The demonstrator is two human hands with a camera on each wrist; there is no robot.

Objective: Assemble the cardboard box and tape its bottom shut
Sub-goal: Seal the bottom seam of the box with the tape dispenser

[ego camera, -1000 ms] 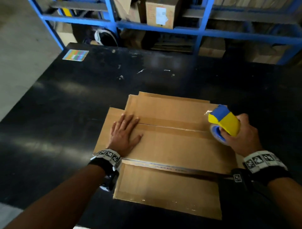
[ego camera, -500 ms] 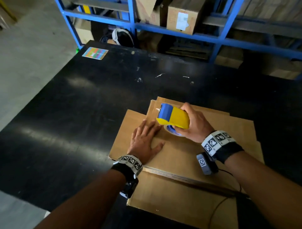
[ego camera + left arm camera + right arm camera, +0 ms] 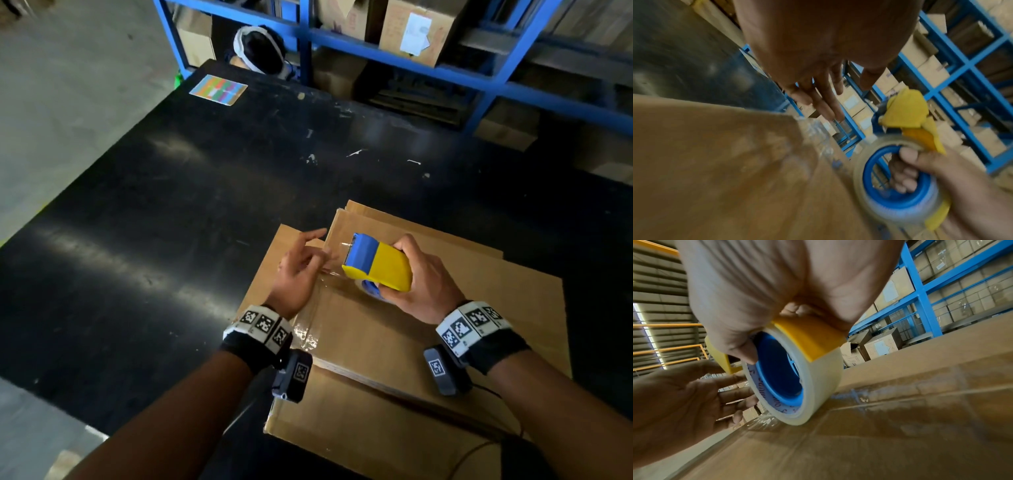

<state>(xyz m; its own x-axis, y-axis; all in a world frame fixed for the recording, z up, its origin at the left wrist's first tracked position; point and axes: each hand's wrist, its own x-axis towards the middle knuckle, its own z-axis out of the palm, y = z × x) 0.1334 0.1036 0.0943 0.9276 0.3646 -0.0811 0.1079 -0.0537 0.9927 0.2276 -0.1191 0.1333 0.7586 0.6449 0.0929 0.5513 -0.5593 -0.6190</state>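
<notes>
So the brown cardboard box (image 3: 428, 329) is sitting on the black worktable (image 3: 171, 222), bottom flaps up and folded shut, with a strip of clear tape already shining along the seam. The person's right hand (image 3: 421, 281) has its fingers hooked through the blue core of the yellow-and-blue handheld tape dispenser (image 3: 378, 265), thumb wrapped over the yellow shell, and the roll is down at the left end of the seam, close to or touching the cardboard. The left hand (image 3: 296, 270) floats just beside the dispenser's blue nose, fingers loosely spread and holding nothing, though a fingertip may be brushing the loose tape there, hard to tell.

Looks like the taping step is at its tail end. Next move is probably tearing the tape on the cutter edge and then smoothing the loose end down over the box edge, which needs the free hand pressing flat so it doesn't wrinkle.
</notes>
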